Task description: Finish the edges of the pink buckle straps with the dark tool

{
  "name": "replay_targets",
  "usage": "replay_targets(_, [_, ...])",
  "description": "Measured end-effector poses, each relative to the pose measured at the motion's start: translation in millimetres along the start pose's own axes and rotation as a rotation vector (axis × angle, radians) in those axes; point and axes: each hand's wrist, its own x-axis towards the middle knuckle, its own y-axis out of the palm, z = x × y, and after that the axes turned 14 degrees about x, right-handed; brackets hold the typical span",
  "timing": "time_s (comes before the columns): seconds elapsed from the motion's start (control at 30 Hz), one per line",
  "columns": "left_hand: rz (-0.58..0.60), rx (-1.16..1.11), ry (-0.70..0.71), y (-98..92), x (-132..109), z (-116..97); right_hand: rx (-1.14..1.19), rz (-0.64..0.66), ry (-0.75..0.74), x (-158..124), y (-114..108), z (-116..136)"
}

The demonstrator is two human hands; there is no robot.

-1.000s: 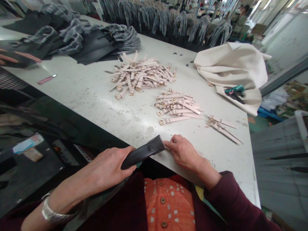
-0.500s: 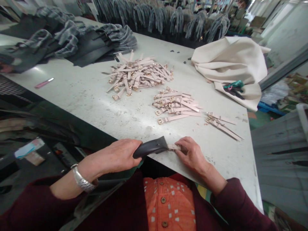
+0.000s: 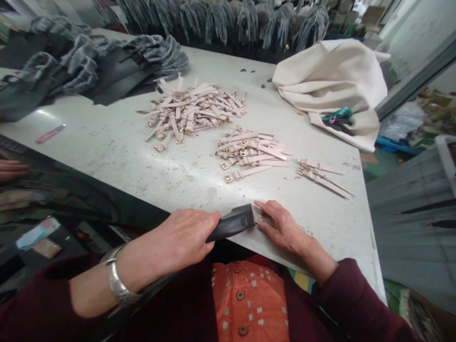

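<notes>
My left hand [image 3: 185, 235] is closed around a smooth black handheld tool [image 3: 233, 223] with a broad squared head; its exact kind does not show. The head points right and meets the buckle end of a beige strap [image 3: 260, 219]. My right hand [image 3: 283, 225] pinches this strap over the near table edge, its fingers hiding most of it. Beyond my hands lie a small pile of beige buckle straps [image 3: 254, 151] and, to its right, a few more straps [image 3: 326, 178]. A larger heap of such straps [image 3: 195, 109] lies farther back.
Dark pieces with grey fuzzy trim [image 3: 117, 71] cover the table's far left. A pink-handled blade [image 3: 50, 134] lies near the left edge. Cream material [image 3: 331, 85] is heaped at the back right. At the far left is another person's hand [image 3: 12, 170].
The black tool has moved slightly right and its head has turned against the strap end. The camera view has shifted a little. Another person's hand has appeared lower at the left.
</notes>
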Motion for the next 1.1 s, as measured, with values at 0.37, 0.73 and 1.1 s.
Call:
replay_targets(0.37, [0.019, 0.046, 0.008, 1.2, -5, 12, 0.109, -0.069, -0.024, -2, 2, -5])
replay_targets(0.73, [0.023, 0.062, 0.056, -4.3, 9, -8, 0.101, -0.089, 0.009, 0, 2, -7])
replay_targets(1.1, [-0.007, 0.058, 0.105, -17.9, 7, -20, 0.027, -0.117, 0.019, -14, 10, -52])
